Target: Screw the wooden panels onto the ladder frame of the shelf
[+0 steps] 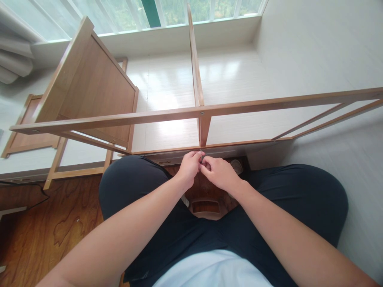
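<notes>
A light wooden shelf frame lies across the floor in front of my knees, with a long top rail and an upright divider meeting at a screw joint. My left hand and my right hand come together just below the frame's lower rail. Both pinch a thin metal tool or screw, its tip pointing up at the underside of the divider's foot. I cannot tell which kind of metal piece it is.
A wooden side panel stands tilted at the left end of the frame. Another flat panel lies on the floor farther left. White wall at right, window at top, brown wood-grain floor at lower left. My legs in dark trousers spread wide.
</notes>
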The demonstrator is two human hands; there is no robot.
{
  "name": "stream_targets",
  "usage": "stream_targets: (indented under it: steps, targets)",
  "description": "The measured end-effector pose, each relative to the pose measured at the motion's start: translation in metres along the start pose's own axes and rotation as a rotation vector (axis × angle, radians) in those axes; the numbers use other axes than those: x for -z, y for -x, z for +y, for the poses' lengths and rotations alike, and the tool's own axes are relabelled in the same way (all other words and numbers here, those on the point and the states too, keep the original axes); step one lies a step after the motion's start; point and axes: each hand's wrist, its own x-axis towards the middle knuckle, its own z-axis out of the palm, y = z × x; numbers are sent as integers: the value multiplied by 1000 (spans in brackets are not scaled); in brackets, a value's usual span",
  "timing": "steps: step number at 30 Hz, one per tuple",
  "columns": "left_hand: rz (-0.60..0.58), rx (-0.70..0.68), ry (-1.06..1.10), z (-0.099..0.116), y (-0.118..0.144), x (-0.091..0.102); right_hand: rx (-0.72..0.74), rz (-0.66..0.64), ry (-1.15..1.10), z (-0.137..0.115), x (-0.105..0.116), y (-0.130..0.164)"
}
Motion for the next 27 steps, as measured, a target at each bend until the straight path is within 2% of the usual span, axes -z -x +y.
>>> stream_targets:
  steps: [17,27]
  targets:
    - [-23,-25,-13,-7,-7,3,-24,43,-58,-3,3,1]
    - [7,-20,-66,-3,-4,2,43,52,-42,5,3,0]
